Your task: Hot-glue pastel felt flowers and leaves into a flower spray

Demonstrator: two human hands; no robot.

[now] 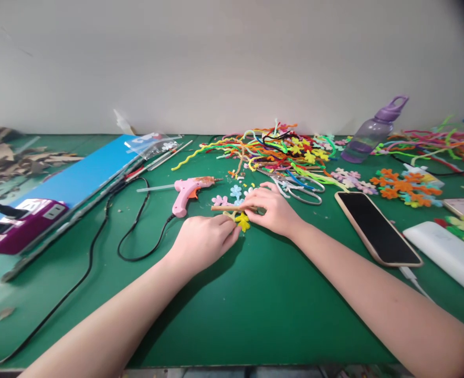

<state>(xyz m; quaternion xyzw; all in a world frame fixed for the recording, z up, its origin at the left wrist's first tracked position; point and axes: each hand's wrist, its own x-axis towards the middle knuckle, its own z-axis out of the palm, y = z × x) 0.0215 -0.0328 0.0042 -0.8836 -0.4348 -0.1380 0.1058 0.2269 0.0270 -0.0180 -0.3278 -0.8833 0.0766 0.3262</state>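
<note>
A small cluster of fuzzy pipe-cleaner flowers lies on the green table between my hands: a light blue flower (236, 191), a pink one (219, 201) and a yellow one (243, 221), with paler petals partly covered. My left hand (204, 239) is closed, its fingertips and thumb pressed at the near edge of the cluster by the yellow flower. Over the cluster, my right hand (269, 207) pinches a flat brown stick (228, 208). My fingers hide part of the flowers. Left of them rests a pink glue gun (187, 191) with a clear glue stick in its back.
Coloured pipe cleaners (251, 147) are heaped behind my hands, near scissors (306, 194). To the right are a phone (377, 228), a white power bank (446, 254), an orange flower cluster (401, 186) and a purple bottle (369, 136). A power strip (31, 223) and cord lie left.
</note>
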